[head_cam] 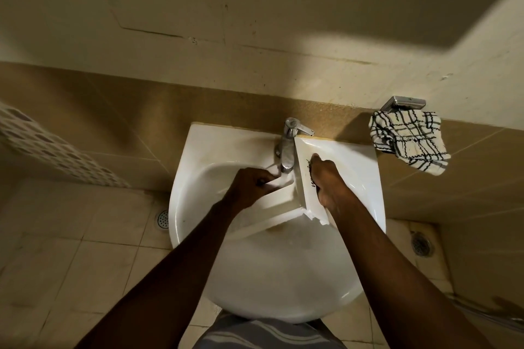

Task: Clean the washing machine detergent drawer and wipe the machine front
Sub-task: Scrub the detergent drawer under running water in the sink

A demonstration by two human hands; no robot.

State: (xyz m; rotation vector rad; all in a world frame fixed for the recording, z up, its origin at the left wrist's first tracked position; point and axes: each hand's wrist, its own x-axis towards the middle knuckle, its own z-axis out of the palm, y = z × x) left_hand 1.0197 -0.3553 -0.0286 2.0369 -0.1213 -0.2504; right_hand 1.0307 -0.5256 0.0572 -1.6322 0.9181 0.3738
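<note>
The white detergent drawer lies tilted inside the white sink, its front panel with dark lettering turned up beside the tap. My right hand grips that front panel from the right. My left hand is closed on the drawer's far inner end, right under the spout. Water runs from the chrome tap onto that end. Whether my left hand also holds a small tool is hidden by the fingers.
A black-and-white checked cloth hangs from a metal holder on the tiled wall to the right of the sink. Floor drains sit at the left and right on the tiled floor.
</note>
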